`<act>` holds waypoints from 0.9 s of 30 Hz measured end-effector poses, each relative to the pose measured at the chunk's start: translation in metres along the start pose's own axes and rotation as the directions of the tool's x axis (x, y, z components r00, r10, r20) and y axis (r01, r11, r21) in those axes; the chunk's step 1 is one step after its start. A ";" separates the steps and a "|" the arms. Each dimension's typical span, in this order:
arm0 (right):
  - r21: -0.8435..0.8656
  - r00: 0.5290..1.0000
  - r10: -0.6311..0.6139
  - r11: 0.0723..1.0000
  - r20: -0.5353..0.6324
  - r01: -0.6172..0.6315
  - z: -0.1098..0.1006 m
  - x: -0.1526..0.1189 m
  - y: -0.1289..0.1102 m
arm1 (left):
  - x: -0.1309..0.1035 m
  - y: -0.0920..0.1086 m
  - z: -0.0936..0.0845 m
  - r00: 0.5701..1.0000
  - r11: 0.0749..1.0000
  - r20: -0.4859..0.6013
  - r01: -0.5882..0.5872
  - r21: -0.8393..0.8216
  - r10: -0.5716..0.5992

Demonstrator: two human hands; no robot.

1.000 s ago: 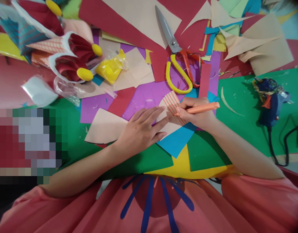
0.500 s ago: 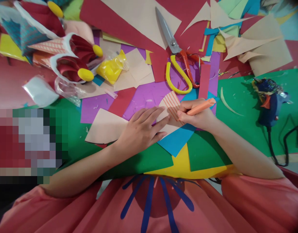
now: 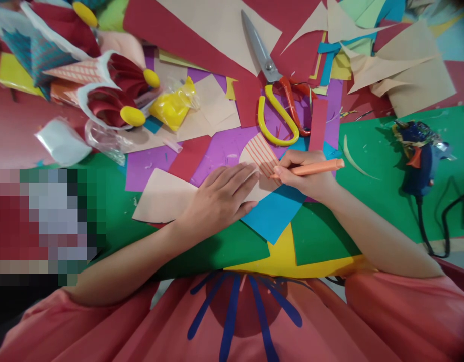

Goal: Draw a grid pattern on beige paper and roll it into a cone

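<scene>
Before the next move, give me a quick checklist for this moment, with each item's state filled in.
1. Left hand resting on the striped paper: ok.
2. Orange marker held in the right hand: ok.
3. Marker tip touching the paper: cannot tell.
4. Stripes covering the whole piece: not ok, the lower part is plain.
5. Scissors apart from both hands: ok.
6. Glue gun switched off: cannot tell.

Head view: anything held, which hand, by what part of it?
Right hand: orange pen, held near its writing tip, back end sticking out past the fingers. Left hand: lies over the striped paper; can't tell whether it pinches it.
</scene>
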State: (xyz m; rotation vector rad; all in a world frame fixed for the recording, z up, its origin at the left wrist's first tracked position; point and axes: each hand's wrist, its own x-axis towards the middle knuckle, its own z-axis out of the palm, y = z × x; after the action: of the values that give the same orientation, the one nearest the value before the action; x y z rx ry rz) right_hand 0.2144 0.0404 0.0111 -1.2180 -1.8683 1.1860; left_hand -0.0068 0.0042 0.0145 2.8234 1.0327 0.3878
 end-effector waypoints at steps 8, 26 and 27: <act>-0.018 0.999 -0.032 0.999 0.038 0.033 0.000 0.002 0.000 | 0.000 0.001 -0.001 1.000 1.000 0.018 0.000 -0.018 0.001; 0.020 0.998 0.013 1.000 0.055 -0.015 0.000 0.002 -0.001 | -0.001 0.002 0.000 1.000 0.999 0.006 0.014 -0.028 -0.014; 0.030 0.998 0.009 1.000 0.068 -0.011 0.000 0.003 -0.001 | -0.001 0.002 0.000 1.000 0.999 0.009 0.017 -0.030 -0.017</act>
State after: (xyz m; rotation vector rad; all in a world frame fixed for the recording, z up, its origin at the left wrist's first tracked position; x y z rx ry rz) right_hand 0.2132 0.0426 0.0117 -1.1860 -1.8884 1.2705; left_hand -0.0063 0.0023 0.0145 2.7850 1.0400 0.3862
